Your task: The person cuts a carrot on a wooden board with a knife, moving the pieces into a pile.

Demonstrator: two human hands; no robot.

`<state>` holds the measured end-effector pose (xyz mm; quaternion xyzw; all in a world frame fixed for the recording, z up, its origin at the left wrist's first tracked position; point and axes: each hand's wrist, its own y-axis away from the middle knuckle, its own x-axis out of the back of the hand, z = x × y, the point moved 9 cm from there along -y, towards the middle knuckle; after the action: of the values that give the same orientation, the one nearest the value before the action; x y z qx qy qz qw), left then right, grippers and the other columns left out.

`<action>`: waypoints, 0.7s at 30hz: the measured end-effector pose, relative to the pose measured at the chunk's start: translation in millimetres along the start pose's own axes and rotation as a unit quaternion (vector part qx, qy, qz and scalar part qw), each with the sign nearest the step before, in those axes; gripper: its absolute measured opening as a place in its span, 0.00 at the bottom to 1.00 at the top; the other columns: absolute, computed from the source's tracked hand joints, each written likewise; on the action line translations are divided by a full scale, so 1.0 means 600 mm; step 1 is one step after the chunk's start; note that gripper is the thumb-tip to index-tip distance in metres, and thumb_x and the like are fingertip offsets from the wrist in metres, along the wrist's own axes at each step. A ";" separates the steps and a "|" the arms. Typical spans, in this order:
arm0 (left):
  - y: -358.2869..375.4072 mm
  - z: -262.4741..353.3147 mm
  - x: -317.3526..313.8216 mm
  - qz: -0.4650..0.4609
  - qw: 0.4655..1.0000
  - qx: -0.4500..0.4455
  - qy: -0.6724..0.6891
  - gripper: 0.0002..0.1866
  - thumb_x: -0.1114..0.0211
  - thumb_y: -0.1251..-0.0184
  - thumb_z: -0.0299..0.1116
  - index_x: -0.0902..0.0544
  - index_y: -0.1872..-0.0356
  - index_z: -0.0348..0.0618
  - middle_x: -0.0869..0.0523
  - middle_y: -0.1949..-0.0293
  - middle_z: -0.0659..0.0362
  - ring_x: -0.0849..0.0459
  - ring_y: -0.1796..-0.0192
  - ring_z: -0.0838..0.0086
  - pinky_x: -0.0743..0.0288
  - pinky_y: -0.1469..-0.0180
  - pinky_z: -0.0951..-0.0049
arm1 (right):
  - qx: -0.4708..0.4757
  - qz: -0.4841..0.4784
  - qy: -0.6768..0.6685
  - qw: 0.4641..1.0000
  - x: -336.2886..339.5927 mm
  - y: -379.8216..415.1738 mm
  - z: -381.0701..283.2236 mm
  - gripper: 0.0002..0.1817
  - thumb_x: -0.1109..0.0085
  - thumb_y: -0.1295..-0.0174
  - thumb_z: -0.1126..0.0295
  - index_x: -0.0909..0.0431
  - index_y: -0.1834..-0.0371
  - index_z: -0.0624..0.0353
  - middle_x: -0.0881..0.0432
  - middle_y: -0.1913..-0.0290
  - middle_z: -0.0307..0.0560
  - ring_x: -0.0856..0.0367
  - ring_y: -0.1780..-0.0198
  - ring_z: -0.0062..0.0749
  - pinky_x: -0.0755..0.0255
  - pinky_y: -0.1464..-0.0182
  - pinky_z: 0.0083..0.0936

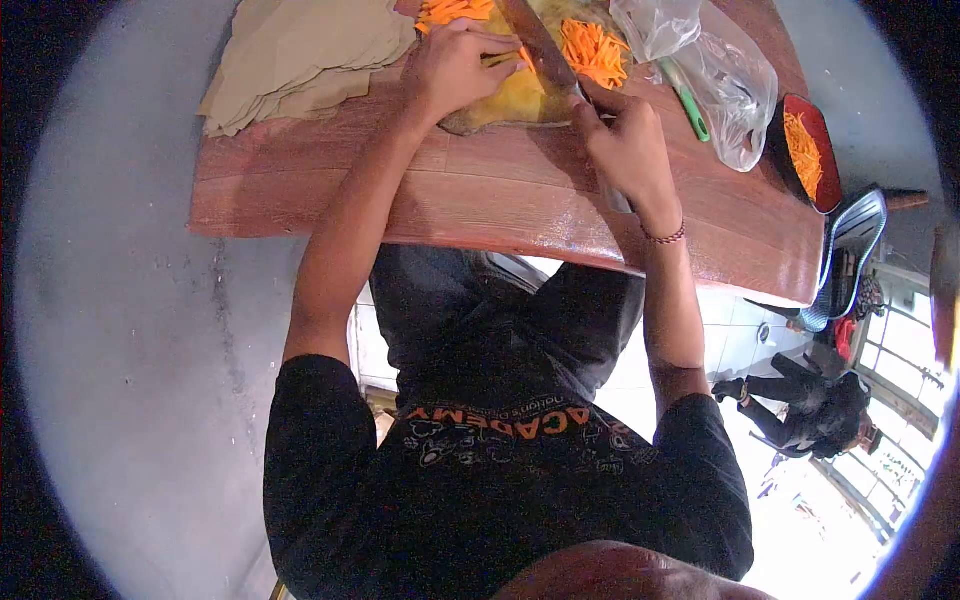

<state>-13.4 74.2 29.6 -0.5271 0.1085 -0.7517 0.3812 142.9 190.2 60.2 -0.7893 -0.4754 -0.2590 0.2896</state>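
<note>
A large knife point(543, 43) has its handle in my right hand point(628, 143), its blade pointing up and to the left over a worn yellowish board point(500, 108). Left of the blade, my left hand point(470, 70) has its fingers bent together on orange carrot pieces point(526, 60) lying on the board. Cut orange sticks point(595, 53) are heaped just right of the blade. Another pile of orange sticks point(455, 11) lies beyond my left hand.
Brown sheets point(305, 60) are stacked on the wooden table point(480, 205) at left. A clear plastic bag point(735, 85) and a green-handled tool point(692, 112) lie at right, near a red tray point(826, 160) of orange shreds point(802, 155). A person point(815, 405) is in the background.
</note>
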 end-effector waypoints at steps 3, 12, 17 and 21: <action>0.002 -0.015 0.002 0.003 0.999 0.038 -0.019 0.17 0.23 0.45 0.48 0.08 0.59 0.51 0.09 0.57 0.59 0.12 0.53 0.65 0.19 0.47 0.64 | -0.072 -0.040 0.018 0.996 -0.012 0.000 0.025 0.18 0.39 0.32 0.63 0.17 0.46 0.65 0.16 0.77 0.50 0.20 0.78 0.22 0.27 0.72 0.28; -0.001 0.009 0.008 0.011 1.000 -0.012 -0.019 0.13 0.26 0.42 0.44 0.08 0.64 0.46 0.09 0.57 0.60 0.14 0.51 0.64 0.21 0.45 0.65 | -0.045 -0.032 0.029 0.998 -0.010 0.002 0.015 0.18 0.40 0.32 0.62 0.17 0.46 0.63 0.14 0.74 0.55 0.18 0.76 0.26 0.25 0.68 0.30; -0.005 0.014 0.009 -0.002 1.000 -0.009 -0.027 0.13 0.25 0.41 0.44 0.08 0.64 0.46 0.09 0.60 0.61 0.12 0.53 0.66 0.21 0.45 0.66 | -0.063 -0.038 0.006 0.997 -0.009 0.001 0.016 0.18 0.39 0.34 0.63 0.17 0.47 0.64 0.15 0.71 0.62 0.14 0.72 0.35 0.24 0.64 0.33; -0.005 0.011 0.009 -0.008 0.999 0.032 -0.017 0.14 0.26 0.42 0.45 0.09 0.66 0.45 0.10 0.59 0.59 0.13 0.53 0.63 0.20 0.48 0.65 | -0.020 -0.024 0.032 0.999 -0.004 0.001 -0.006 0.18 0.39 0.35 0.63 0.17 0.47 0.62 0.17 0.72 0.64 0.13 0.71 0.37 0.24 0.64 0.35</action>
<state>-9.7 74.2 38.3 -0.5283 0.0739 -0.7486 0.3938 141.9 185.7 60.9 -0.7746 -0.4792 -0.3004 0.2832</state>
